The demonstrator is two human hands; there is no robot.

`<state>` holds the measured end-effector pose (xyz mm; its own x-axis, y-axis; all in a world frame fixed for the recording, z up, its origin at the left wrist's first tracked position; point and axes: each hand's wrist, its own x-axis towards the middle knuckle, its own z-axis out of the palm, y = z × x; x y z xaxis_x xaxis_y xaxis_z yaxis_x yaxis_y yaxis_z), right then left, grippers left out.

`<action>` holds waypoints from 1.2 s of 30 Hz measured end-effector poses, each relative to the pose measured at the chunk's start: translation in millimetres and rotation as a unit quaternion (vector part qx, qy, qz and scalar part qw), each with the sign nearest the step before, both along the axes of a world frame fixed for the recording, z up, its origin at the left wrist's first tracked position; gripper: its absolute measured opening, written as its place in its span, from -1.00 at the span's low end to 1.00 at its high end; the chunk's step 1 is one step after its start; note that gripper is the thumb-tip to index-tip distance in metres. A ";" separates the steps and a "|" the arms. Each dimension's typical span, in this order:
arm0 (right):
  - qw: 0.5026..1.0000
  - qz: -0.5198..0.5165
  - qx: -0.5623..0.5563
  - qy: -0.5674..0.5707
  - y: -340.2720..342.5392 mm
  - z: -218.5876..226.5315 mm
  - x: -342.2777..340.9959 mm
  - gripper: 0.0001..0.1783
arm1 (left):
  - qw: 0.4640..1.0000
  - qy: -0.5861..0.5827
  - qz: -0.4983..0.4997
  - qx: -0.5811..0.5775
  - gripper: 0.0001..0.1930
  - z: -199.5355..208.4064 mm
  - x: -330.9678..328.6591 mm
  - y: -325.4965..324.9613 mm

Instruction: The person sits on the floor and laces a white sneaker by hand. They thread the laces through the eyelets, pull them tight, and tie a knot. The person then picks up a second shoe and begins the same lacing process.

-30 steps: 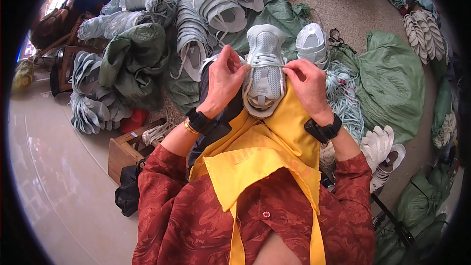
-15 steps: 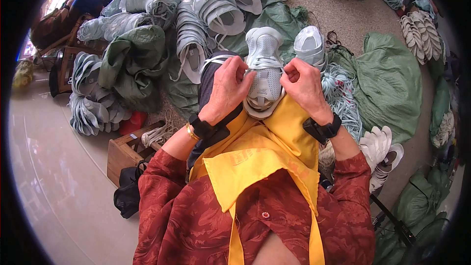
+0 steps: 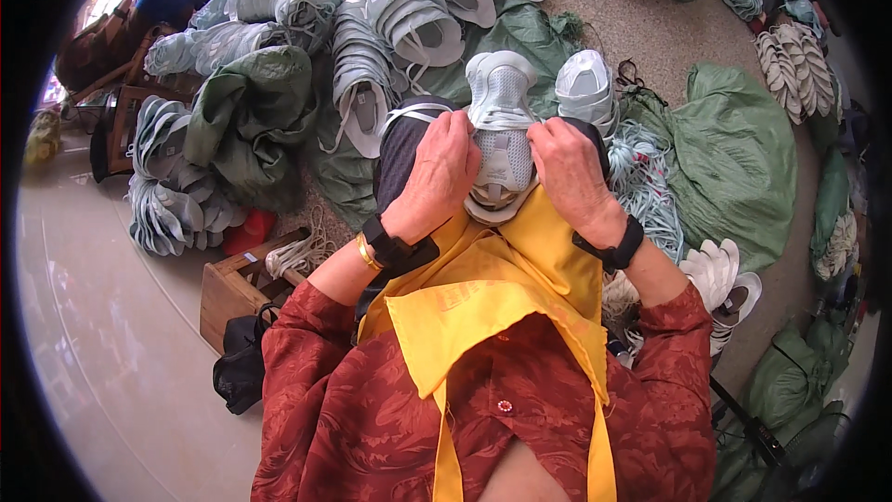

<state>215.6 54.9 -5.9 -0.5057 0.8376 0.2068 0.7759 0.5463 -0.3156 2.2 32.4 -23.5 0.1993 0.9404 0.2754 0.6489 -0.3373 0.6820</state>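
A pale grey-white mesh shoe upper (image 3: 502, 163) lies across my lap, with a white shoelace (image 3: 502, 119) running in rows across its middle. At its left edge my left hand (image 3: 439, 167) is closed, knuckles up; the fingertips are hidden, so what they grip cannot be seen. My right hand (image 3: 574, 169) pinches at the right edge, level with the lace rows, and appears to have the lace between thumb and fingers. Beneath the shoe upper is a yellow apron (image 3: 548, 251). Loose white laces (image 3: 423, 112) lie over my dark left trouser knee.
Stacked shoe uppers (image 3: 360, 65) stand ahead and to the left. A small stack of uppers (image 3: 585, 84) and a bundle of pale blue laces (image 3: 641, 167) lie right of my knees. Green sacks (image 3: 734, 158) spread beyond. At left stands a wooden box (image 3: 232, 293).
Both hands have drawn in toward the lace rows, and their fingers have closed more. My right hand has moved slightly left and up. The shoe upper stays nearly in place.
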 end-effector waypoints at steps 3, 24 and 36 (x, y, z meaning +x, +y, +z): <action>0.999 0.017 0.044 0.017 4.2 0.3 -0.1 -0.86 | 1.000 -0.028 0.006 -0.002 -0.82 -2.8 -1.1 -0.5; 0.983 0.044 -0.083 0.158 20.1 -7.7 -48.1 -0.89 | 0.987 -0.118 0.073 -0.077 -0.85 -8.3 0.8 0.4; 0.900 0.001 -0.326 0.288 11.9 64.2 0.3 -0.89 | 0.991 -0.113 0.056 -0.051 -0.84 -2.4 -2.1 3.3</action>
